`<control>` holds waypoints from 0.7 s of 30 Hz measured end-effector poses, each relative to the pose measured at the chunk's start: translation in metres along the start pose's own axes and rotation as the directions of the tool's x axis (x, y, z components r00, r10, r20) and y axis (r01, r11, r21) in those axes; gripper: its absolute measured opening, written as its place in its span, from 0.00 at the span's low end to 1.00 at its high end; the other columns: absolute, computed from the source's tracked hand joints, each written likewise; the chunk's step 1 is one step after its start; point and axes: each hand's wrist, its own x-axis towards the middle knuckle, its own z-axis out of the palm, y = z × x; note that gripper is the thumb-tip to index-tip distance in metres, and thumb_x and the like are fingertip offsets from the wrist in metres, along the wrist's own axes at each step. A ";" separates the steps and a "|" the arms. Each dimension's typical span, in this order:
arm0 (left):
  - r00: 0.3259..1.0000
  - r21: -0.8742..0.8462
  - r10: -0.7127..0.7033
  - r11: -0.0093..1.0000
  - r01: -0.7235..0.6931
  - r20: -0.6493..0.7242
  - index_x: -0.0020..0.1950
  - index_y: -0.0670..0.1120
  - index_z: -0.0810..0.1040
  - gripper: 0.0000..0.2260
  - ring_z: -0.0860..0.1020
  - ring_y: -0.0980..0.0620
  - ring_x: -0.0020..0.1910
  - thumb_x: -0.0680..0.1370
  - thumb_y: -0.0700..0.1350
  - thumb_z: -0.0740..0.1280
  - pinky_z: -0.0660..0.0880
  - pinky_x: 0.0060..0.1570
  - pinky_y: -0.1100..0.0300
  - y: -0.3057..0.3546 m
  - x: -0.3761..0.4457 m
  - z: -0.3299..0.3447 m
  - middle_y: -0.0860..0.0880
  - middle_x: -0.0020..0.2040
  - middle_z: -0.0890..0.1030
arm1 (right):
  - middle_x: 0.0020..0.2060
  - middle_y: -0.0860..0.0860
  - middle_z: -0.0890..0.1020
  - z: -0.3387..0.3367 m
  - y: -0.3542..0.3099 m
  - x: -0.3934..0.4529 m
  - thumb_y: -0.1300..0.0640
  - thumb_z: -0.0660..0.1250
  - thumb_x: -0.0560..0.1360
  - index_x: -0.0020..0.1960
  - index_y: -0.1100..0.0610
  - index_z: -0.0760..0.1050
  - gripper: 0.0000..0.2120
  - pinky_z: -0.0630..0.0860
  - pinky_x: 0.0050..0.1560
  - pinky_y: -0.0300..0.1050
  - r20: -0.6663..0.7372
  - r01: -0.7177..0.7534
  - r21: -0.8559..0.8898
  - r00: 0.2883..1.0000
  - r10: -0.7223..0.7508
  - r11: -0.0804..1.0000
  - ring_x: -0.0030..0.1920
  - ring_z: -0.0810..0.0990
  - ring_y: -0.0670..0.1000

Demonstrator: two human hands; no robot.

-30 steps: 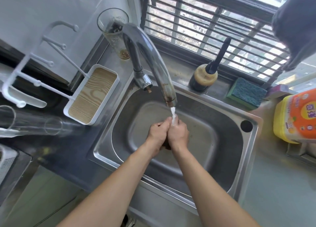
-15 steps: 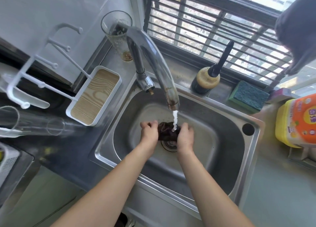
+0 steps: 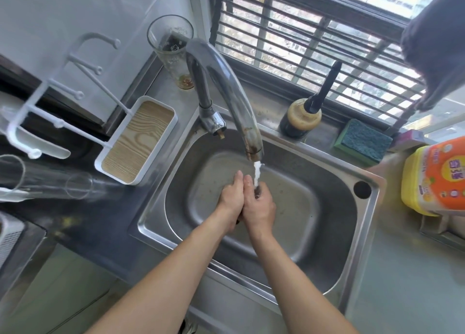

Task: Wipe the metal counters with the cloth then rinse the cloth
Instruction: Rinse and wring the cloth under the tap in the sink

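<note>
So, risks first, biggest down. Splash: the stream [image 3: 257, 177] lands right on the hands, and w/ palms pressed together it could bounce over the sink [image 3: 362, 270] rim onto the counter [image 3: 402, 296], which, judging by the task, should already be wiped. Cause would be hands held too high or squeezing hard under the flow. Next: cloth [image 3: 257, 195] slipping. Only a dark sliver shows between the palms, plus maybe a bit at the wrists; the rest is hidden. Wet fabric wrung in a tight wad could squirt out and drop toward the drain, which I can't see from here. Smaller: tap [image 3: 221, 82] spout hangs just above the fingertips, so a lift of the hands could knock it.

Grip: left hand [image 3: 230, 201] and right hand [image 3: 259, 209] are pressed together, fingers pointing up and away, clamping the cloth between them. Right fingers look curled round it; left looks flatter, can't tell fully.

Materials, big to small. Sink: brushed stainless, rounded-rectangle bowl, dull film on the floor, round hole at the right corner. Counter: flat grey metal, matte. Tap: chrome gooseneck, rusty-brown crust at the tip. Tray [image 3: 137, 142]: white plastic rim, wood-grain base, sits left of the sink. Bottle [image 3: 436, 180]: yellow plastic, orange label, far right. Glass [image 3: 173, 51]: tall, clear, brown dregs. Sponge [image 3: 362, 140]: green foam w/ rough blue-green scourer top, on the ledge. Stream: thin, white, aerated.
</note>
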 end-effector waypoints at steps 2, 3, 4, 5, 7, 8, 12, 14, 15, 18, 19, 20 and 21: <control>0.999 0.084 0.050 0.995 -0.051 0.017 0.37 0.46 0.82 0.25 0.78 0.54 0.30 0.83 0.59 0.57 0.71 0.29 0.62 0.000 0.001 -0.002 0.53 0.29 0.81 | 0.38 0.50 0.84 -0.003 -0.001 0.003 0.38 0.63 0.81 0.44 0.55 0.78 0.21 0.68 0.43 0.45 -0.023 -0.008 -0.014 1.000 0.008 1.000 0.44 0.81 0.56; 0.997 0.116 0.069 0.990 -0.073 0.039 0.36 0.46 0.80 0.24 0.76 0.54 0.27 0.84 0.57 0.56 0.69 0.26 0.63 -0.001 0.001 -0.003 0.54 0.26 0.78 | 0.42 0.53 0.86 -0.005 -0.003 0.006 0.41 0.62 0.82 0.46 0.55 0.81 0.19 0.68 0.44 0.44 -0.026 -0.031 -0.023 0.999 0.031 0.999 0.48 0.82 0.58; 0.994 0.133 0.081 0.987 -0.090 0.074 0.36 0.47 0.78 0.23 0.73 0.55 0.24 0.84 0.56 0.56 0.66 0.23 0.65 -0.003 0.000 -0.003 0.54 0.24 0.76 | 0.46 0.56 0.87 -0.006 -0.003 0.010 0.43 0.61 0.83 0.48 0.55 0.82 0.19 0.68 0.46 0.43 -0.026 -0.053 -0.035 0.998 0.052 0.998 0.52 0.82 0.60; 0.990 0.116 0.094 0.988 -0.106 0.107 0.37 0.46 0.77 0.22 0.71 0.55 0.24 0.85 0.55 0.55 0.65 0.21 0.66 -0.006 -0.001 -0.004 0.54 0.24 0.75 | 0.49 0.59 0.86 -0.007 -0.002 0.014 0.42 0.59 0.84 0.49 0.56 0.83 0.21 0.69 0.48 0.44 -0.015 -0.097 -0.045 0.995 0.096 0.994 0.54 0.82 0.62; 0.977 0.084 0.139 0.985 -0.154 0.159 0.44 0.45 0.76 0.16 0.74 0.52 0.30 0.85 0.51 0.57 0.70 0.25 0.64 -0.012 -0.002 -0.005 0.51 0.32 0.77 | 0.54 0.61 0.85 -0.007 0.000 0.025 0.36 0.55 0.83 0.53 0.59 0.83 0.29 0.75 0.56 0.48 0.007 -0.253 -0.005 0.967 0.253 0.968 0.57 0.82 0.62; 0.977 0.103 0.159 0.979 -0.175 0.143 0.49 0.43 0.75 0.12 0.76 0.51 0.36 0.85 0.49 0.59 0.72 0.32 0.65 -0.016 0.000 -0.007 0.49 0.37 0.78 | 0.56 0.62 0.85 -0.009 0.002 0.032 0.32 0.53 0.80 0.57 0.60 0.82 0.34 0.77 0.62 0.52 0.007 -0.350 0.059 0.937 0.350 0.935 0.58 0.82 0.63; 0.997 0.036 0.045 0.998 -0.043 -0.066 0.59 0.41 0.70 0.16 0.79 0.52 0.46 0.76 0.39 0.73 0.78 0.47 0.64 -0.027 0.016 -0.031 0.46 0.49 0.79 | 0.55 0.56 0.82 -0.026 0.008 0.054 0.29 0.58 0.71 0.58 0.53 0.75 0.31 0.80 0.61 0.59 -0.018 -0.445 0.221 0.888 0.460 0.868 0.57 0.82 0.62; 0.985 -0.191 -0.136 0.975 0.113 -0.109 0.57 0.37 0.74 0.17 0.82 0.45 0.45 0.72 0.35 0.76 0.81 0.45 0.54 -0.023 0.022 -0.039 0.40 0.50 0.82 | 0.52 0.54 0.82 -0.029 0.002 0.050 0.38 0.67 0.74 0.58 0.55 0.75 0.23 0.82 0.50 0.52 0.043 -0.396 0.279 0.915 0.401 0.875 0.52 0.83 0.56; 0.978 -0.238 -0.187 0.958 0.160 -0.095 0.57 0.36 0.75 0.16 0.82 0.45 0.43 0.72 0.36 0.75 0.81 0.41 0.56 -0.021 0.021 -0.040 0.39 0.49 0.83 | 0.51 0.54 0.83 -0.028 0.001 0.048 0.43 0.69 0.76 0.59 0.55 0.75 0.19 0.80 0.46 0.49 0.084 -0.359 0.287 0.933 0.350 0.888 0.50 0.83 0.54; 0.975 -0.173 -0.220 0.960 0.219 0.016 0.57 0.41 0.78 0.09 0.82 0.46 0.43 0.80 0.44 0.69 0.80 0.39 0.55 -0.017 0.014 -0.032 0.43 0.47 0.84 | 0.52 0.54 0.84 -0.020 0.005 0.036 0.53 0.71 0.75 0.57 0.53 0.78 0.12 0.77 0.45 0.46 0.175 -0.287 0.302 0.954 0.243 0.909 0.50 0.83 0.52; 0.975 -0.135 -0.219 0.966 0.222 0.041 0.58 0.44 0.78 0.09 0.82 0.44 0.47 0.81 0.47 0.67 0.81 0.44 0.49 -0.017 0.012 -0.029 0.44 0.49 0.84 | 0.51 0.53 0.84 -0.017 0.005 0.033 0.55 0.70 0.75 0.56 0.53 0.78 0.09 0.77 0.45 0.45 0.208 -0.284 0.304 0.951 0.227 0.909 0.50 0.82 0.52; 0.975 -0.147 -0.210 0.965 0.218 0.071 0.59 0.46 0.77 0.09 0.82 0.42 0.51 0.82 0.48 0.65 0.82 0.46 0.43 -0.018 0.011 -0.026 0.44 0.52 0.83 | 0.50 0.52 0.84 -0.015 0.005 0.031 0.57 0.69 0.77 0.55 0.53 0.78 0.08 0.77 0.44 0.44 0.240 -0.272 0.292 0.949 0.206 0.917 0.49 0.82 0.51; 0.978 -0.183 -0.196 0.961 0.207 0.077 0.60 0.47 0.75 0.09 0.82 0.41 0.53 0.83 0.48 0.65 0.82 0.46 0.41 -0.017 0.010 -0.024 0.43 0.54 0.83 | 0.49 0.52 0.83 -0.014 0.006 0.030 0.58 0.68 0.77 0.55 0.53 0.78 0.07 0.78 0.44 0.45 0.259 -0.252 0.251 0.948 0.186 0.935 0.48 0.81 0.51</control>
